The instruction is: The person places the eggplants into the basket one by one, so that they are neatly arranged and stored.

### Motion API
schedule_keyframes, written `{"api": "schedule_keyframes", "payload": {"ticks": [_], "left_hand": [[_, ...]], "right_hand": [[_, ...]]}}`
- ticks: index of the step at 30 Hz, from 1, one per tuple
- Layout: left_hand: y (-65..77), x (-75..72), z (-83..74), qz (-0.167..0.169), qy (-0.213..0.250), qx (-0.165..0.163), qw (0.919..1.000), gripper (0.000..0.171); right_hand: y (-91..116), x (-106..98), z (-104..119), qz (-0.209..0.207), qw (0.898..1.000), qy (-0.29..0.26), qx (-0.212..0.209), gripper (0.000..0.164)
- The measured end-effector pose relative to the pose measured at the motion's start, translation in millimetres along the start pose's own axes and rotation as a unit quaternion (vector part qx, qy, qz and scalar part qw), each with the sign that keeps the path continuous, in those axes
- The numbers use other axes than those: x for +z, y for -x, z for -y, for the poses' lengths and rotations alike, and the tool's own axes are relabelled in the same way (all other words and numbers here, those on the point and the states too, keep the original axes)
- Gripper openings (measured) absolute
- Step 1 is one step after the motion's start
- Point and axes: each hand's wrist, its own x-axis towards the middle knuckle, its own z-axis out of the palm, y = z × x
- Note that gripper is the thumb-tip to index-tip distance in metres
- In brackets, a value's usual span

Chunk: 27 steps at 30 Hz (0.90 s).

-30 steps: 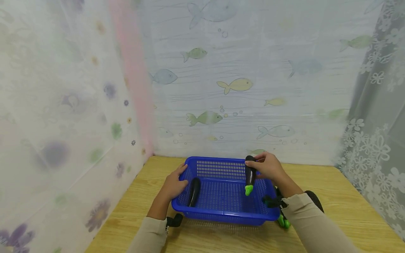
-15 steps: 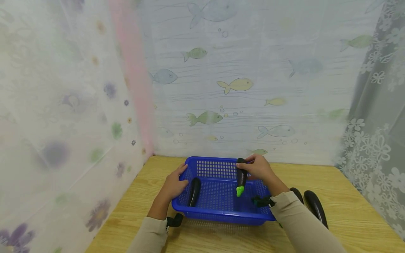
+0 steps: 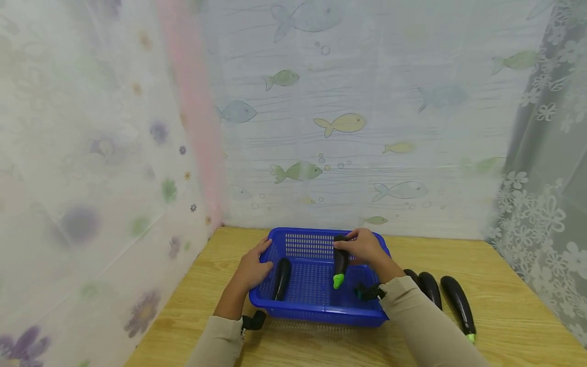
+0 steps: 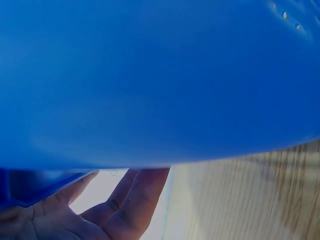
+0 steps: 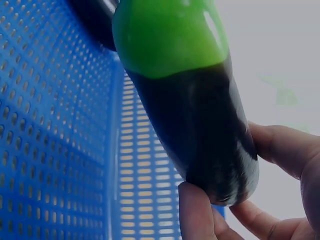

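A dark eggplant (image 3: 341,260) with a bright green stem end is pinched near its far end by my right hand (image 3: 363,246), held over the inside of a blue perforated basket (image 3: 321,309). The right wrist view shows the same eggplant (image 5: 195,115) close up, thumb and fingers on its rounded tip. At the basket's left side, my left hand (image 3: 250,266) grips the rim, thumb on the inner side. A second eggplant (image 3: 282,278) lies inside along the left wall. In the left wrist view the basket wall (image 4: 150,85) covers part of the left hand (image 4: 120,210).
Right of the basket, several more eggplants (image 3: 458,303) lie on the wooden table (image 3: 504,306), partly behind the right sleeve (image 3: 426,321). A curtain with fish prints (image 3: 348,153) hangs behind the table, and a flowered one (image 3: 114,178) borders its left side.
My right hand has moved left and slightly down with its eggplant, from the basket's right side toward its middle. More of the eggplants on the table now show. My left hand stays on the rim.
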Motion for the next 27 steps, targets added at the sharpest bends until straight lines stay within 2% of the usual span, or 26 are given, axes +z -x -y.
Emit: {"api": "schedule_keyframes", "payload": {"ticks": [10, 27], "left_hand": [[0.7, -2.1, -5.6, -0.003, -0.010, 0.013, 0.9999, 0.074], [1.6, 1.2, -2.9, -0.005, -0.012, 0.004, 0.9999, 0.074]], "right_hand": [[-4.6, 14.2, -2.4, 0.012, 1.000, -0.019, 0.013, 0.067], [-14.6, 46.6, -4.3, 0.030, 0.998, -0.038, 0.042, 0.064]]}}
